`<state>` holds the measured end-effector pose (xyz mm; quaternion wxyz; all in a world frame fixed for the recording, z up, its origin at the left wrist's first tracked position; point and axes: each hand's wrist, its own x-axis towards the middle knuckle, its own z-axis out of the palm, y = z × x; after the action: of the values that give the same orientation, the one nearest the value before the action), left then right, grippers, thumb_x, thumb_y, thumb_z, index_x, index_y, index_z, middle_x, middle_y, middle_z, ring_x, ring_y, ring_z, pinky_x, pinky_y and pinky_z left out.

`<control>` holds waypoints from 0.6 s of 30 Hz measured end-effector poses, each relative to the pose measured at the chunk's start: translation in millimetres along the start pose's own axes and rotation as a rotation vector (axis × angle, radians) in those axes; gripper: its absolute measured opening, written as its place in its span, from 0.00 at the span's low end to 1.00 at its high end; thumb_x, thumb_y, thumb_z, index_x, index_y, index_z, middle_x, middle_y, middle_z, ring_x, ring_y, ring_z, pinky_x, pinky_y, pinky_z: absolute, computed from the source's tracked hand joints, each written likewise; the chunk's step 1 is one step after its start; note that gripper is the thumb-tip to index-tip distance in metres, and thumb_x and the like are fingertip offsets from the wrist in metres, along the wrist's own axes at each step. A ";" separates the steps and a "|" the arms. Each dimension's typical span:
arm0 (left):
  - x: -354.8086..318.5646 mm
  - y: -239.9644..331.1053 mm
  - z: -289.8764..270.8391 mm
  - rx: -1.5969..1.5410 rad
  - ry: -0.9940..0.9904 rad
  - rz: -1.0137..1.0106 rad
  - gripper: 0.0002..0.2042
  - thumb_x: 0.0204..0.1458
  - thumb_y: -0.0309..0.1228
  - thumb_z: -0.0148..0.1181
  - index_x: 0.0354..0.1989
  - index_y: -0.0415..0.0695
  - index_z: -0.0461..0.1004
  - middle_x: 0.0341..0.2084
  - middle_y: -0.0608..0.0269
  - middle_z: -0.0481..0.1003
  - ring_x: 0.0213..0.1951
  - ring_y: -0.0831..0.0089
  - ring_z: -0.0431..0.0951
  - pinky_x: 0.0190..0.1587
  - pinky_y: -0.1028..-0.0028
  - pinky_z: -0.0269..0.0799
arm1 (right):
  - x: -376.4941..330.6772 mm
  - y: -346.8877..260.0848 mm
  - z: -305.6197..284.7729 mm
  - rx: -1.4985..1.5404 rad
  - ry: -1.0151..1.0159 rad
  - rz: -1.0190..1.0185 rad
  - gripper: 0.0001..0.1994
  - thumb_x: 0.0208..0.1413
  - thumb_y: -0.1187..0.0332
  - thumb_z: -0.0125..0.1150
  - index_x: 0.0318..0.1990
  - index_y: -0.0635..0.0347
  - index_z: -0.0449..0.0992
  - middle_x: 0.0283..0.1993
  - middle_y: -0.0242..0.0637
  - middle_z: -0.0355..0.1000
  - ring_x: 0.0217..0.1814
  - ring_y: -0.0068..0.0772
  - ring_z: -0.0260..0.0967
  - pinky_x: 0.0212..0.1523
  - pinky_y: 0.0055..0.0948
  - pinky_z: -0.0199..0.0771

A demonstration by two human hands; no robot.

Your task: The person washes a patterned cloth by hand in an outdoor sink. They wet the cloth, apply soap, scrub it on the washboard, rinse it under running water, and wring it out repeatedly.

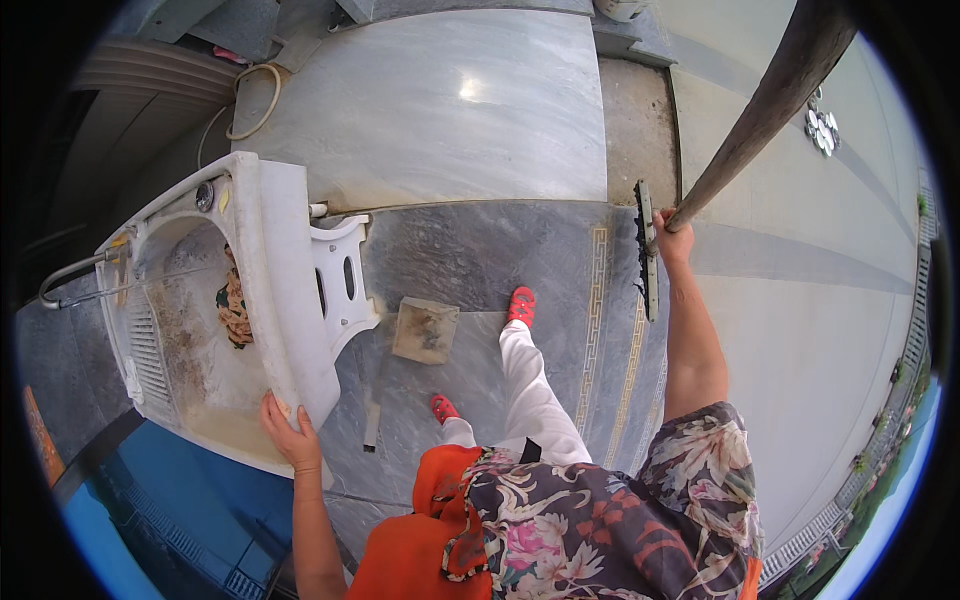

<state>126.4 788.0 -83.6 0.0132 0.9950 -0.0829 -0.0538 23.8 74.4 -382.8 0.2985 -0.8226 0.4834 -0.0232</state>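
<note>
My right hand (672, 240) is closed round the lower part of a long wooden handle, just beside a narrow crosswise head. The whole looks like a floor squeegee (650, 265), with a ragged black strip along the head's left side. Its thick brown handle rises toward the upper right. My left hand (290, 432) lies on the near rim of a white laundry sink (283, 330), fingers stretched out and touching the edge. A patterned cloth (234, 305) lies inside the basin. A thin stream of water seems to run from the curved metal tap (70, 275).
The sink stands on a white pedestal (345, 280). A square stained slab (425, 330) lies on the wet grey tiled floor. Beyond is a pale stone step (430, 110), with a looped hose (270, 105) by its left end. Pale paving (790, 330) stretches to the right.
</note>
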 end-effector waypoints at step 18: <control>-14.2 -30.8 -29.1 -0.110 -0.003 0.041 0.28 0.52 0.32 0.61 0.62 0.37 0.62 0.57 0.46 0.64 0.57 0.48 0.66 0.58 0.58 0.65 | -124.9 -264.1 148.5 -0.246 -0.428 -0.498 0.21 0.49 0.48 0.67 0.31 0.59 0.77 0.31 0.45 0.77 0.41 0.50 0.72 0.41 0.46 0.73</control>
<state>120.7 821.3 -54.2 0.0687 0.9908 -0.1000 -0.0594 212.3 338.7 -337.8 0.2769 -0.9313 0.1936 0.1362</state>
